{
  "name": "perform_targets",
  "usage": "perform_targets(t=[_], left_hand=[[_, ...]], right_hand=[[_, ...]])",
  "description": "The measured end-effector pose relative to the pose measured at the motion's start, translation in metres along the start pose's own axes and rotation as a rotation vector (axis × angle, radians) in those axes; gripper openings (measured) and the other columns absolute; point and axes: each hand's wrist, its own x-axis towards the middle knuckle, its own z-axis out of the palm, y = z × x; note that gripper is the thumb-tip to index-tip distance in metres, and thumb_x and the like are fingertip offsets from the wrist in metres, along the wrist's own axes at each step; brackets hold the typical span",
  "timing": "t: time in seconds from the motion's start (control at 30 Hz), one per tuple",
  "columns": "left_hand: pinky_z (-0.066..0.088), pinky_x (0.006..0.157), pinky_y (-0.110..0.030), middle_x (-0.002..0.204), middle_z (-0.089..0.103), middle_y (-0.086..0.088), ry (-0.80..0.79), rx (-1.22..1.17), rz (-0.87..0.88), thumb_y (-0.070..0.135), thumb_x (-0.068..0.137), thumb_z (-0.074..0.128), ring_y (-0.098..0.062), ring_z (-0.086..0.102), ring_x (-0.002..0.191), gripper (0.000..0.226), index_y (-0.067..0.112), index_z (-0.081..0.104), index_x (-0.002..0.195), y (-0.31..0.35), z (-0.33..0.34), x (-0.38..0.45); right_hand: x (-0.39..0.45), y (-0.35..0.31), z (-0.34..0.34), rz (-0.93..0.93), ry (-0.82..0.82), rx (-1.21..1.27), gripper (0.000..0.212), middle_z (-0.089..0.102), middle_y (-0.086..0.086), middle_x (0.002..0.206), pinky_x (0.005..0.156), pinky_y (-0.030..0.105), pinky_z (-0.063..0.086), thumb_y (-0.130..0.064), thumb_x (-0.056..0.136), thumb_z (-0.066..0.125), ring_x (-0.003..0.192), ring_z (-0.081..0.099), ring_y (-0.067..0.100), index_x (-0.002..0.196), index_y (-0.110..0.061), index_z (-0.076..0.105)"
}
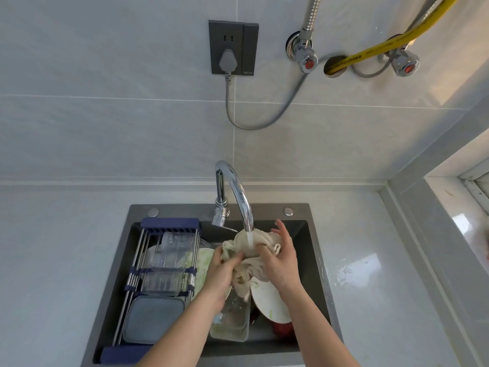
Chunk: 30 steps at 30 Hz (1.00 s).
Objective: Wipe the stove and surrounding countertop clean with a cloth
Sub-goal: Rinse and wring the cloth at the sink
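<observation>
Over the dark sink (pixel 316 250), a cream cloth (pixel 244 256) is held under the faucet (pixel 239 192) stream. It is gripped by the left hand (pixel 221 271) with curled fingers and by the right hand (pixel 280 263), whose upper fingers are spread.

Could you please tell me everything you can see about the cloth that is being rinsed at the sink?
The cloth is off-white, looks like a soft woven rag, wet and bunched into folds. It sits above the dark sink, directly under the running stream from the chrome faucet. The left hand grips its lower left part, the right hand presses and holds its right side. A loose tail hangs down toward the dishes below.
</observation>
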Motion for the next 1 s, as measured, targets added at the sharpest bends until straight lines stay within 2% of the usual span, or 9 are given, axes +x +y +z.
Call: perform_targets(t=[0.1,0.2,0.37,0.47,0.53,0.6,0.67,0.8,1.0], left_hand=[[0.061,0.081,-0.046,0.104,0.078,-0.013,0.035,-0.078,-0.017,0.018,0.100,0.065,-0.033,0.076,0.094,0.026,0.023,0.059,0.125,0.006,-0.006,0.004],[0.061,0.087,-0.050,0.114,0.075,-0.014,-0.018,-0.169,-0.054,0.029,0.105,0.057,-0.032,0.075,0.100,0.023,0.021,0.059,0.126,0.012,0.003,0.002],[0.063,0.081,-0.047,0.103,0.075,-0.010,0.116,0.021,-0.022,0.062,0.097,0.055,-0.027,0.075,0.093,0.046,0.018,0.062,0.112,0.020,0.020,0.016],[0.057,0.065,-0.035,0.089,0.076,-0.011,0.260,0.052,0.043,0.048,0.101,0.059,-0.024,0.074,0.080,0.040,0.008,0.066,0.097,0.017,0.027,0.018],[0.059,0.067,-0.039,0.083,0.076,-0.011,0.307,0.043,0.044,0.043,0.097,0.066,-0.026,0.074,0.077,0.039,0.006,0.069,0.086,0.013,0.027,0.020],[0.059,0.070,-0.044,0.075,0.074,-0.010,0.351,0.045,0.026,0.039,0.088,0.074,-0.028,0.072,0.072,0.037,0.005,0.069,0.076,0.009,0.023,0.022],[0.055,0.062,-0.041,0.066,0.068,-0.009,0.399,0.081,0.038,0.035,0.083,0.075,-0.026,0.066,0.065,0.039,-0.002,0.066,0.075,0.005,0.021,0.026],[0.052,0.061,-0.043,0.058,0.060,-0.008,0.375,0.266,0.128,0.034,0.093,0.064,-0.026,0.059,0.058,0.042,0.005,0.058,0.063,0.002,0.017,0.035],[0.055,0.080,-0.038,0.095,0.075,-0.009,0.185,0.321,-0.058,0.061,0.091,0.054,-0.027,0.071,0.090,0.053,0.012,0.071,0.103,0.005,0.012,0.071]], right_hand=[[0.001,0.004,-0.004,0.102,0.046,0.083,0.063,0.052,-0.007,0.142,0.106,0.043,0.051,-0.027,0.087,0.071,0.126,0.055,0.014,0.145,-0.039,0.050],[-0.003,0.003,0.009,0.260,-0.044,0.254,0.043,0.066,0.001,0.131,0.099,0.043,0.056,-0.033,0.083,0.062,0.112,0.067,0.017,0.125,-0.038,0.068],[-0.004,0.006,0.043,0.253,-0.023,0.265,0.060,0.071,-0.005,0.117,0.089,0.035,0.061,-0.065,0.076,0.078,0.103,0.072,0.012,0.126,-0.037,0.061],[-0.004,0.010,0.051,0.224,0.085,0.166,0.051,0.077,-0.007,0.096,0.086,0.042,0.063,-0.069,0.074,0.080,0.089,0.075,0.011,0.107,-0.033,0.066],[-0.006,0.010,0.049,0.179,0.095,0.128,0.052,0.077,-0.003,0.088,0.082,0.042,0.063,-0.072,0.075,0.076,0.084,0.075,0.015,0.098,-0.025,0.069],[-0.010,0.008,0.045,0.154,0.054,0.069,0.059,0.074,0.003,0.089,0.074,0.029,0.058,-0.074,0.078,0.071,0.084,0.071,0.019,0.097,-0.019,0.069],[-0.012,0.007,0.041,0.170,0.056,0.043,0.035,0.065,-0.002,0.083,0.064,0.013,0.048,-0.055,0.091,0.071,0.077,0.062,0.009,0.091,-0.023,0.060],[-0.011,0.020,0.040,0.109,0.074,-0.048,0.033,0.072,-0.003,0.076,0.062,0.019,0.049,-0.054,0.090,0.071,0.074,0.068,0.014,0.084,-0.022,0.068],[-0.004,0.038,0.033,0.140,0.155,-0.092,0.014,0.072,-0.007,0.079,0.073,0.031,0.051,-0.036,0.093,0.073,0.081,0.068,0.013,0.086,-0.023,0.072]])
